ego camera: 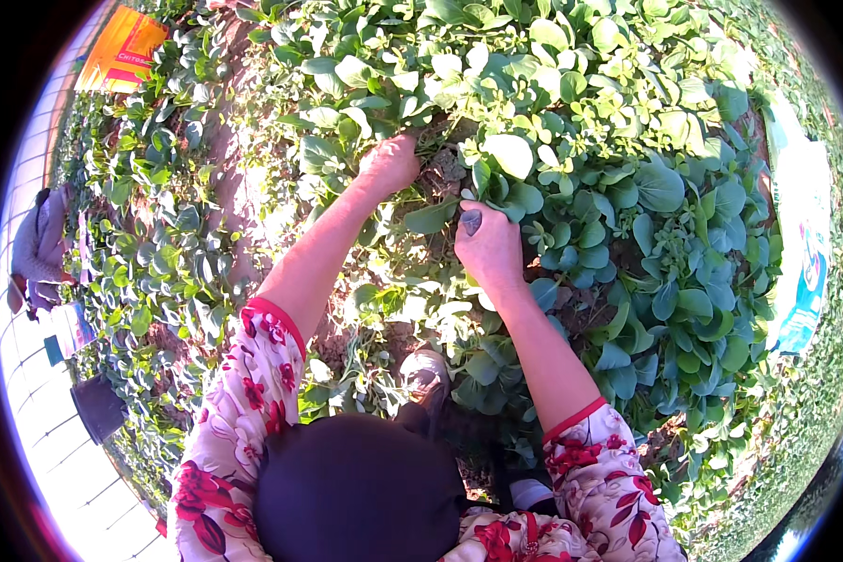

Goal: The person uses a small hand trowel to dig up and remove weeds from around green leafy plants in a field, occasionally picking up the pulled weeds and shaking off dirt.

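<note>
Leafy green plants (pixel 660 186) surround both hands in the head view. My left hand (pixel 391 165) is closed low among the stems, at thin green weeds (pixel 439 133) beside a clod of soil (pixel 447 166); its fingertips are hidden, so what it grips cannot be told. To its right and a little nearer me, my right hand (pixel 490 242) is shut around a dark, round-ended handle (pixel 471 222). The rest of that tool is hidden by the hand and leaves. A broad leaf (pixel 430 216) lies between the hands.
An orange and red packet (pixel 123 53) lies at the upper left. A black bucket (pixel 98 407) and a bundle of cloth (pixel 41 246) are by the tiled paving (pixel 56 449). A white and blue bag (pixel 804 246) lies at right. A shoe (pixel 425 372) rests among the plants.
</note>
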A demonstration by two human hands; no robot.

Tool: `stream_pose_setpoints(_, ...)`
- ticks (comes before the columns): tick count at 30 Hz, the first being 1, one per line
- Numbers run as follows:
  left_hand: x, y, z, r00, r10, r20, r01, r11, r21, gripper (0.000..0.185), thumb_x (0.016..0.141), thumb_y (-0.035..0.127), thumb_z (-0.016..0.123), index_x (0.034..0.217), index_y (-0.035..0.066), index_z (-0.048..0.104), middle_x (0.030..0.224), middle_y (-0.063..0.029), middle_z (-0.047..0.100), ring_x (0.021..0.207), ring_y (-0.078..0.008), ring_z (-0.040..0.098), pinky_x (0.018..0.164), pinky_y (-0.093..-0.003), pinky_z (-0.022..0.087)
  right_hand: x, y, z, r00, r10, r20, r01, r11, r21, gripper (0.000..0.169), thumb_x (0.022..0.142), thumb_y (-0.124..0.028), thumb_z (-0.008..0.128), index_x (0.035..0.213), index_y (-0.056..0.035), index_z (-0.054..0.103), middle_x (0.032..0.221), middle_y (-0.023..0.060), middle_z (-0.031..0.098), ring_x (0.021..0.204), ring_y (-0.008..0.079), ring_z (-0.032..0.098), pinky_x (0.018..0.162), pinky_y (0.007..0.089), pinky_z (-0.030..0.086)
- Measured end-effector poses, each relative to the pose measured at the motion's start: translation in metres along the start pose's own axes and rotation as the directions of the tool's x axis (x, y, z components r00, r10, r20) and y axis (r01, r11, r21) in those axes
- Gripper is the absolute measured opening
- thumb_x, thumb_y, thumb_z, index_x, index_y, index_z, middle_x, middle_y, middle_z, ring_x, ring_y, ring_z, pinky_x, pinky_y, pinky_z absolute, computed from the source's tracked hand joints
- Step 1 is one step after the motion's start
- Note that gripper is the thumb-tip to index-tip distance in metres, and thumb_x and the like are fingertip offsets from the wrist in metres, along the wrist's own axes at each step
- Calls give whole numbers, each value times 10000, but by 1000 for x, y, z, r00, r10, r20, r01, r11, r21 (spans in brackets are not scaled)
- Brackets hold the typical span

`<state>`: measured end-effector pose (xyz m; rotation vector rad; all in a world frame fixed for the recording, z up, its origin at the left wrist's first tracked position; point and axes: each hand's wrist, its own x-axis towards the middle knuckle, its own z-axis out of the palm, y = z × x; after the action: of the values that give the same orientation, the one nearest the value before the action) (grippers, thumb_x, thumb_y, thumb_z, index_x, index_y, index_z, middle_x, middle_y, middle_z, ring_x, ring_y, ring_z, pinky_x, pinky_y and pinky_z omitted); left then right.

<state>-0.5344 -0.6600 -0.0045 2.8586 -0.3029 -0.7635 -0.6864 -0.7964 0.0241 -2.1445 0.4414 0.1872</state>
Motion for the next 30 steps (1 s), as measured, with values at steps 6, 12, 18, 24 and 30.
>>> stream_pose_setpoints(6, -26, -1, 3, 988, 78, -131, -84, 996, -35, 275, 812, 190, 572, 1045, 45, 572, 1015, -192, 632, 976, -352, 611, 828, -421, 500, 13, -21, -5, 1000, 15, 20, -15, 1000, 15, 205, 754, -125, 583, 920, -55, 681, 771, 221, 647, 760, 390, 632, 711, 431, 513)
stream_pose_setpoints(12, -83, 3, -10, 652, 344, -675, -457, 890, 13, 382, 709, 42, 637, 1068, 3, 513, 969, -188, 500, 792, -390, 558, 708, -462, 462, -28, -15, -35, 998, 61, -14, -61, 998, -26, 247, 768, -144, 597, 983, -50, 675, 801, 224, 644, 792, 381, 628, 715, 417, 501)
stream_pose_setpoints(18, -163, -7, 19, 843, 431, -321, -440, 897, 49, 420, 712, 134, 674, 1080, 9, 514, 961, -167, 563, 918, -354, 579, 776, -448, 479, -57, -13, -73, 997, 56, 61, -49, 992, -112, 266, 758, -142, 623, 1002, -46, 666, 822, 209, 645, 807, 382, 622, 726, 415, 496)
stream_pose_setpoints(24, -182, 13, 27, 947, 298, -120, -304, 952, -39, 570, 681, 154, 721, 1151, 3, 437, 1116, -228, 471, 985, -375, 541, 806, -458, 466, -75, -11, -81, 998, 17, 58, -8, 989, -149, 279, 767, -154, 614, 1017, -41, 664, 816, 222, 644, 802, 382, 626, 728, 416, 502)
stream_pose_setpoints(30, -132, 46, 33, 983, 98, 155, -109, 992, 65, 943, 751, 356, 701, 1439, 54, 131, 1383, -348, 262, 1183, -446, 450, 964, -480, 411, -79, -8, -76, 1000, -17, -23, 13, 991, -132, 285, 759, -149, 631, 1014, -26, 663, 795, 211, 653, 750, 344, 646, 695, 406, 499)
